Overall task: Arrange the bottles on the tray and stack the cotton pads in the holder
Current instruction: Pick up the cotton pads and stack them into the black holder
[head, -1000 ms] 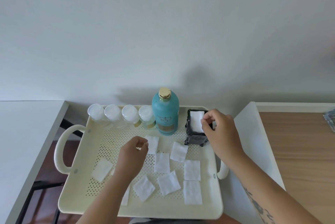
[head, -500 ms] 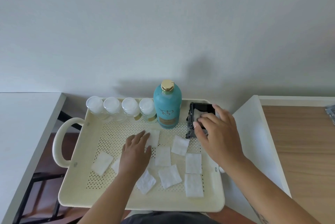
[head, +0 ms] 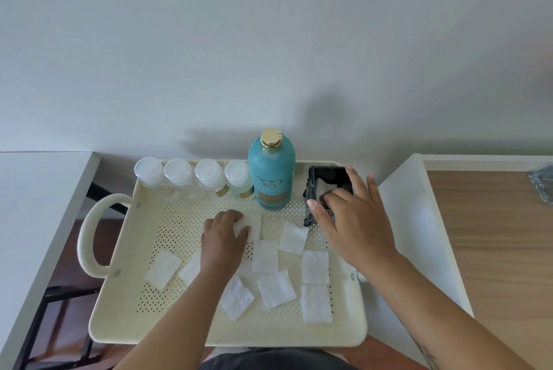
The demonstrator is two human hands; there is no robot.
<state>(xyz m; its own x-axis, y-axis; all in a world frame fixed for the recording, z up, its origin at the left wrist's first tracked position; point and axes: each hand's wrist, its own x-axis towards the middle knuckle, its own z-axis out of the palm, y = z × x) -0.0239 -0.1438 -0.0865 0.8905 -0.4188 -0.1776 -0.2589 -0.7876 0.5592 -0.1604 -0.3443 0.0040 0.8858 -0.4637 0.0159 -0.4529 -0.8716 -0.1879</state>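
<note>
A cream perforated tray (head: 125, 303) holds several small clear bottles with white caps (head: 191, 175) in a row along its far edge, beside a tall teal bottle (head: 271, 178) with a gold cap. A black holder (head: 326, 181) stands at the far right with a white pad (head: 324, 187) inside. My right hand (head: 353, 220) rests over the holder's front, fingers spread, pressing into it. My left hand (head: 224, 235) pinches a cotton pad (head: 253, 224) lying on the tray floor. Several square cotton pads (head: 264, 256) lie scattered across the tray.
A white table (head: 36, 205) is to the left and a wooden-topped white table (head: 493, 235) to the right, with a clear object (head: 543, 182) at its far edge. The tray's left handle (head: 86, 238) sticks out over the gap. A plain wall rises behind.
My right hand has gone from setting a pad at the holder's top to reaching down over its front. My left hand has flattened, then curled its fingers onto a pad near the teal bottle.
</note>
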